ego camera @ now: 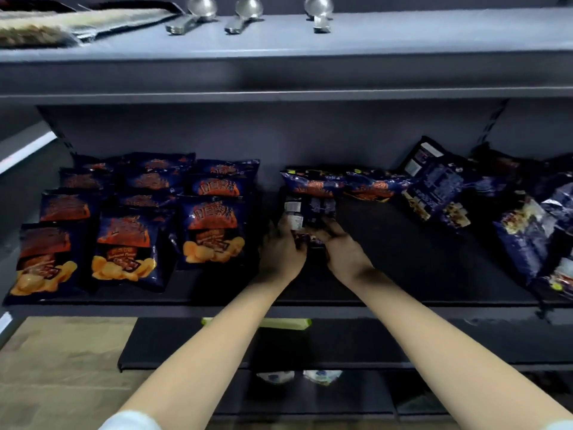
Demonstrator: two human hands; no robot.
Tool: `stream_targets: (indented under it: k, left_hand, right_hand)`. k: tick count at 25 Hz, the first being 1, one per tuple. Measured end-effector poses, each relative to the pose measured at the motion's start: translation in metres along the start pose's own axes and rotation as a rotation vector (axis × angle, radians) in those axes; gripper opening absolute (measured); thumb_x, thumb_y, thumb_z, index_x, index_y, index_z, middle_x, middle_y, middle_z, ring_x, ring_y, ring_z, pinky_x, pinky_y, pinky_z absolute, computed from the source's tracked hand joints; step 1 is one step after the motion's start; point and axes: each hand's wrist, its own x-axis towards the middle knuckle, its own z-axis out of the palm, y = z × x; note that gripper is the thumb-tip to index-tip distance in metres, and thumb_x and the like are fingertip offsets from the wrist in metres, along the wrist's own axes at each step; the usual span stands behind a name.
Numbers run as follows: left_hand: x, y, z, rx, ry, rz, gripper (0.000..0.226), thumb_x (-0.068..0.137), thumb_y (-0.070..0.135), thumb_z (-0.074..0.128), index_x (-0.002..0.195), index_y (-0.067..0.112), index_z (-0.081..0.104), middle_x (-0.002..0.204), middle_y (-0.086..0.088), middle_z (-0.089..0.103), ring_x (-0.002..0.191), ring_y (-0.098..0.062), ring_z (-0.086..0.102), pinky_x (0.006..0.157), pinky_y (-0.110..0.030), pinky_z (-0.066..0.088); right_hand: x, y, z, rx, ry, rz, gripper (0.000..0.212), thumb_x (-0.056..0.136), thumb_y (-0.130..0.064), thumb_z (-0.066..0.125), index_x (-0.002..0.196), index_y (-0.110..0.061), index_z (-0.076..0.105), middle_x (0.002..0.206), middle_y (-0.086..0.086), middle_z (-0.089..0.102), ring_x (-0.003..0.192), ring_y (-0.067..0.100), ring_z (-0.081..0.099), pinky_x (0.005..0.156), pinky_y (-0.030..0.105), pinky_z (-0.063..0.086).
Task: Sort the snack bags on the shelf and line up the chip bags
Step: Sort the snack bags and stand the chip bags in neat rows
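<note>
On the middle shelf a dark blue chip bag lies back side up, its white label showing. My left hand and my right hand both grip its near end, one at each corner. To the left, several blue-and-orange chip bags lie face up in three overlapping rows. Just behind the held bag, two more chip bags lie crosswise. At the right lies a loose heap of dark blue snack bags, some tilted against the back wall.
The upper shelf carries three metal scoops and a long packet at the left. Below are lower dark shelves, with a yellow-green tag on the shelf edge and pale packets underneath. Brown floor shows at the lower left.
</note>
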Motion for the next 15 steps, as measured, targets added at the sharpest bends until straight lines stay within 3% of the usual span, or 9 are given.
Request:
stream_targets:
  k: [6,9,11,13,15]
  left_hand:
    - [-0.019,0.004,0.02,0.023,0.158,0.05,0.071,0.09,0.032,0.049,0.149,0.014,0.011,0.153,-0.015,0.02,0.139,-0.032,0.022,0.112,-0.041,0.018]
    - [-0.024,0.005,0.016,-0.094,0.27,0.115,0.063,0.088,0.025,0.054,0.144,0.012,0.028,0.146,-0.015,0.033,0.131,-0.031,0.035,0.107,-0.037,0.029]
    - [-0.027,0.002,0.012,-0.456,0.387,0.047,0.043,0.092,0.017,0.051,0.133,0.011,0.044,0.131,-0.01,0.048,0.119,-0.026,0.048,0.097,-0.028,0.038]
    - [-0.029,-0.002,0.002,-0.943,0.438,-0.118,0.028,0.097,0.011,0.041,0.124,0.009,0.049,0.112,-0.001,0.055,0.102,-0.02,0.054,0.086,-0.029,0.044]
    - [-0.03,0.001,-0.007,-1.141,0.45,-0.201,0.026,0.1,0.012,0.034,0.121,0.007,0.048,0.106,0.0,0.054,0.095,-0.015,0.055,0.084,-0.031,0.047]
  right_hand:
    - [-0.017,0.017,0.002,0.072,-0.002,-0.049,0.083,0.082,0.015,0.044,0.141,-0.041,0.032,0.157,-0.001,0.011,0.138,0.03,0.027,0.103,0.04,0.04]
    - [-0.018,0.018,0.004,0.08,0.011,-0.074,0.084,0.081,0.015,0.044,0.141,-0.041,0.031,0.156,0.001,0.016,0.137,0.029,0.029,0.108,0.037,0.033]
    - [-0.017,0.025,-0.001,0.18,0.067,-0.103,0.072,0.085,0.01,0.044,0.14,-0.034,0.037,0.15,0.005,0.031,0.133,0.028,0.038,0.108,0.036,0.035]
    - [-0.019,0.034,-0.012,0.326,0.213,-0.132,0.051,0.091,0.0,0.046,0.137,-0.022,0.044,0.136,0.004,0.049,0.124,0.023,0.049,0.104,0.028,0.038]
    - [-0.022,0.037,-0.032,0.52,0.363,-0.116,0.037,0.093,-0.007,0.051,0.129,-0.014,0.051,0.116,-0.006,0.059,0.106,0.007,0.057,0.093,0.015,0.04]
